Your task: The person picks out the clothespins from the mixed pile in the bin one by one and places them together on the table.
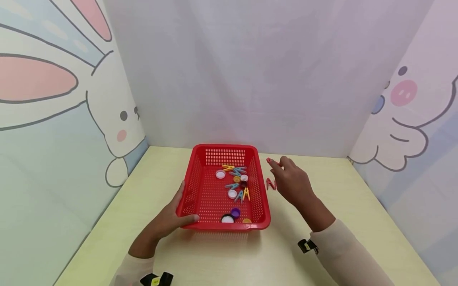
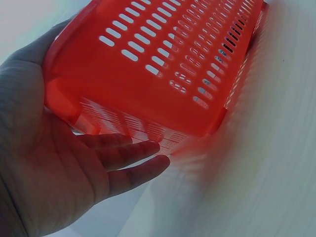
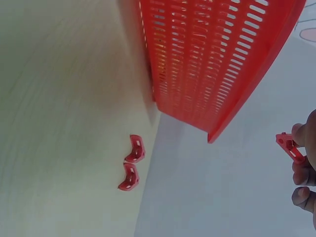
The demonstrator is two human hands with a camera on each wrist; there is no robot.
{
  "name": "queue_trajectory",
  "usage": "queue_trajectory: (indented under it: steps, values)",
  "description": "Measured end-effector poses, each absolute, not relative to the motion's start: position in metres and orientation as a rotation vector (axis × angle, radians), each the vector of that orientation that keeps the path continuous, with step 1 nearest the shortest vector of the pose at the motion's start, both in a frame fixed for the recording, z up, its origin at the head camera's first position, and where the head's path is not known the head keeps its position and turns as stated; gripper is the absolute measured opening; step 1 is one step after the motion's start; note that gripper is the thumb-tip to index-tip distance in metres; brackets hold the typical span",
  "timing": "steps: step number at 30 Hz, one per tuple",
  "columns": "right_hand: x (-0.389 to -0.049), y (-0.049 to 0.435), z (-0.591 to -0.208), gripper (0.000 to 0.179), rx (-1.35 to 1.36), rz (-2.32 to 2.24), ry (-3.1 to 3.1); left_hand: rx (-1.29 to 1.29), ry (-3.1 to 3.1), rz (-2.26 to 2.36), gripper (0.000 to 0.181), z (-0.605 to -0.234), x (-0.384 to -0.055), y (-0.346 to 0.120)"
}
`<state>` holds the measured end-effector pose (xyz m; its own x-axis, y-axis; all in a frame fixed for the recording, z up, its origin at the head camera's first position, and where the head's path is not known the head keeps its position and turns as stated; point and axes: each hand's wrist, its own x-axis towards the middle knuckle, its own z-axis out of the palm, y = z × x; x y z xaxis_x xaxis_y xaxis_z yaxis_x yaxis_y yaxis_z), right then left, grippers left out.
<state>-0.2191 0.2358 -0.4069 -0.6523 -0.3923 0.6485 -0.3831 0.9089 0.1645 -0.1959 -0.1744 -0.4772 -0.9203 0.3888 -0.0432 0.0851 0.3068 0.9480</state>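
A red plastic basket (image 1: 262,216) stands on the table, and my left hand (image 1: 168,222) holds its near left corner. The thumb (image 1: 189,219) lies over the rim, while in the left wrist view several fingers (image 2: 133,173) extend loosely along the outside. Beyond the basket's right side, my right hand (image 1: 293,180) pinches a red clothespin (image 3: 290,147) in the air. Another red clothespin (image 1: 271,184) lies on the table between that hand and the basket. Inside the basket are blue clothespins (image 1: 232,186), yellow clothespins (image 1: 246,194) and several bottle caps, including a purple cap (image 1: 235,213).
The pale wooden table (image 1: 136,190) ends against a white back wall (image 1: 229,79). Side panels carry a cartoon rabbit (image 1: 111,103) on the left and a cartoon pig (image 1: 404,111) on the right.
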Motion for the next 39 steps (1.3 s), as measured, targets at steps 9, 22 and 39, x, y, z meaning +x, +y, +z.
queue_trajectory:
  steps: [9,22,39]
  values:
    - [-0.225,0.261,-0.428,0.032,0.303,0.214,-2.440,0.424,2.300,1.662,0.134,-0.475,-0.196,-0.174]
    - [-0.242,0.284,-0.449,0.036,-0.049,0.496,-2.777,0.424,2.320,1.641,0.132,-0.475,-0.196,-0.173]
    - [-0.255,0.293,-0.472,0.031,-0.182,0.627,-2.905,0.425,2.305,1.652,0.132,-0.477,-0.198,-0.174]
